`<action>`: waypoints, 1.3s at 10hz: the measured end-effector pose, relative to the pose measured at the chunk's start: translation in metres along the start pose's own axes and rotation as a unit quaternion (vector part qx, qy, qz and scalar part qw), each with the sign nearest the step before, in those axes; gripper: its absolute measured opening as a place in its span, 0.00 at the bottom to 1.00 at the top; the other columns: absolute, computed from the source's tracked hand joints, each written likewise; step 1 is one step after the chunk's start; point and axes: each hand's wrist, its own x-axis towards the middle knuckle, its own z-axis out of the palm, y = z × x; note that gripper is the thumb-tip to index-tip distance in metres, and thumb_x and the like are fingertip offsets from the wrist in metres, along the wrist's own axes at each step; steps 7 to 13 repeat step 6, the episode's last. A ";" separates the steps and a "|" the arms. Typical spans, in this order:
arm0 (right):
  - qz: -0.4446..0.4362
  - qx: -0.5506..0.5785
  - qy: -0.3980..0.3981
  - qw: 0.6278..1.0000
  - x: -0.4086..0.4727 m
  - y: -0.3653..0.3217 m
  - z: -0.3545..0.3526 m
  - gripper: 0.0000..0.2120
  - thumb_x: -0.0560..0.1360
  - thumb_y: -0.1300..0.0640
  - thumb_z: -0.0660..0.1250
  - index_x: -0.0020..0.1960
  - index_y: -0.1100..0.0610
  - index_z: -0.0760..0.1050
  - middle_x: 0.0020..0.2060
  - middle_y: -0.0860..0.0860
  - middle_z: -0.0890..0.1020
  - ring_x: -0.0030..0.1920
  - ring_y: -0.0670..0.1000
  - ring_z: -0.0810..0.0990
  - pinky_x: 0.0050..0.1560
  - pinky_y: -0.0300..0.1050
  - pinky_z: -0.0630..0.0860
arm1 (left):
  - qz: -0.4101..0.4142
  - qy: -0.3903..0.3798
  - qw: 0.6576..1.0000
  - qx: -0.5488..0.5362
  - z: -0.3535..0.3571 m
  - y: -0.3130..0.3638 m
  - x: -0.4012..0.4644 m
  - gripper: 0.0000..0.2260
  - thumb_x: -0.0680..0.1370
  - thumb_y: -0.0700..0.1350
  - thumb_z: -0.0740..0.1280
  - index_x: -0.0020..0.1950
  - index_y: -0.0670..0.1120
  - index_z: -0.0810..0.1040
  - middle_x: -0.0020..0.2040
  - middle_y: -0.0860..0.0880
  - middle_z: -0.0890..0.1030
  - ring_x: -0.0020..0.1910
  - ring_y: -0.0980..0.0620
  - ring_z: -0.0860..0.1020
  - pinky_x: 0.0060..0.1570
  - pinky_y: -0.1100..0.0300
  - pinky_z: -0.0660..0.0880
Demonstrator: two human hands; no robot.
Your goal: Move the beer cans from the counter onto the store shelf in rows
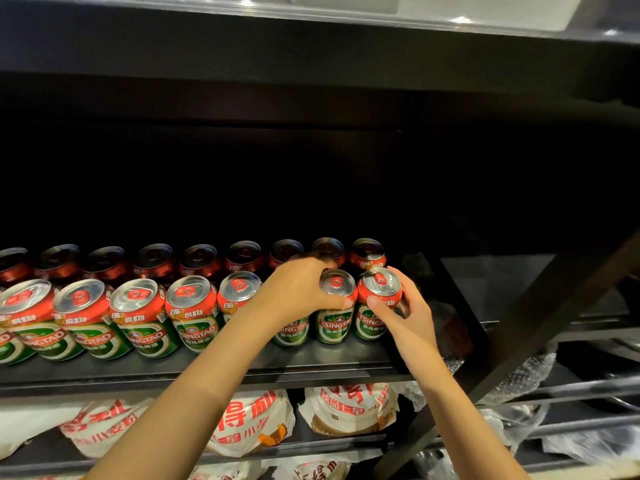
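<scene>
Lower centre: left hand (300, 289) grips one rigid, smooth beer can (335, 308); right hand (401, 308) pinches the end can (375, 304) at its red shoulder. Likely full and heavy; hold the sidewall.

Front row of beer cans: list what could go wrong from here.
1. The right hand grips the end can, last in the front row; a sideways nudge could tip it toward the open shelf space at the right.
2. The left hand holds the neighbouring can while reaching over another; pulling back could knock it.
3. The cans stand close together, so one bump may topple several.
</scene>
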 end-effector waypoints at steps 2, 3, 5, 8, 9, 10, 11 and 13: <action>0.048 -0.018 -0.007 0.999 -0.005 -0.005 0.003 0.33 0.72 0.51 0.69 0.73 0.42 0.59 0.63 0.34 0.72 0.63 0.35 0.72 0.54 0.26 0.72 | 0.007 0.008 1.000 0.029 -0.001 0.003 -0.006 0.24 0.69 0.63 0.67 0.60 0.52 0.76 0.53 0.52 0.80 0.51 0.53 0.78 0.50 0.56 0.76; 0.085 -0.045 0.012 0.995 -0.016 -0.011 0.007 0.38 0.72 0.44 0.66 0.75 0.41 0.50 0.69 0.38 0.64 0.68 0.39 0.64 0.57 0.27 0.63 | -0.002 0.012 0.997 0.070 -0.007 0.007 -0.014 0.28 0.71 0.65 0.64 0.64 0.49 0.72 0.56 0.50 0.79 0.53 0.51 0.77 0.51 0.56 0.75; 0.064 -0.159 0.133 0.976 -0.060 -0.029 0.018 0.26 0.77 0.51 0.63 0.73 0.48 0.60 0.70 0.45 0.68 0.68 0.43 0.66 0.65 0.40 0.63 | 0.024 0.073 0.997 0.009 -0.042 -0.004 -0.067 0.24 0.76 0.58 0.62 0.71 0.52 0.65 0.68 0.53 0.70 0.66 0.55 0.68 0.61 0.62 0.65; 0.034 -0.211 0.131 0.968 -0.088 -0.043 0.031 0.20 0.78 0.52 0.63 0.69 0.48 0.66 0.64 0.40 0.71 0.61 0.37 0.69 0.55 0.29 0.66 | 0.012 0.081 0.996 -0.040 -0.061 -0.025 -0.106 0.22 0.77 0.57 0.62 0.70 0.55 0.66 0.68 0.57 0.70 0.66 0.58 0.68 0.62 0.64 0.65; 0.034 -0.211 0.131 0.968 -0.088 -0.043 0.031 0.20 0.78 0.52 0.63 0.69 0.48 0.66 0.64 0.40 0.71 0.61 0.37 0.69 0.55 0.29 0.66 | 0.012 0.081 0.996 -0.040 -0.061 -0.025 -0.106 0.22 0.77 0.57 0.62 0.70 0.55 0.66 0.68 0.57 0.70 0.66 0.58 0.68 0.62 0.64 0.65; 0.034 -0.211 0.131 0.968 -0.088 -0.043 0.031 0.20 0.78 0.52 0.63 0.69 0.48 0.66 0.64 0.40 0.71 0.61 0.37 0.69 0.55 0.29 0.66 | 0.012 0.081 0.996 -0.040 -0.061 -0.025 -0.106 0.22 0.77 0.57 0.62 0.70 0.55 0.66 0.68 0.57 0.70 0.66 0.58 0.68 0.62 0.64 0.65; 0.034 -0.211 0.131 0.968 -0.088 -0.043 0.031 0.20 0.78 0.52 0.63 0.69 0.48 0.66 0.64 0.40 0.71 0.61 0.37 0.69 0.55 0.29 0.66 | 0.012 0.081 0.996 -0.040 -0.061 -0.025 -0.106 0.22 0.77 0.57 0.62 0.70 0.55 0.66 0.68 0.57 0.70 0.66 0.58 0.68 0.62 0.64 0.65; 0.034 -0.211 0.131 0.968 -0.088 -0.043 0.031 0.20 0.78 0.52 0.63 0.69 0.48 0.66 0.64 0.40 0.71 0.61 0.37 0.69 0.55 0.29 0.66 | 0.012 0.081 0.996 -0.040 -0.061 -0.025 -0.106 0.22 0.77 0.57 0.62 0.70 0.55 0.66 0.68 0.57 0.70 0.66 0.58 0.68 0.62 0.64 0.65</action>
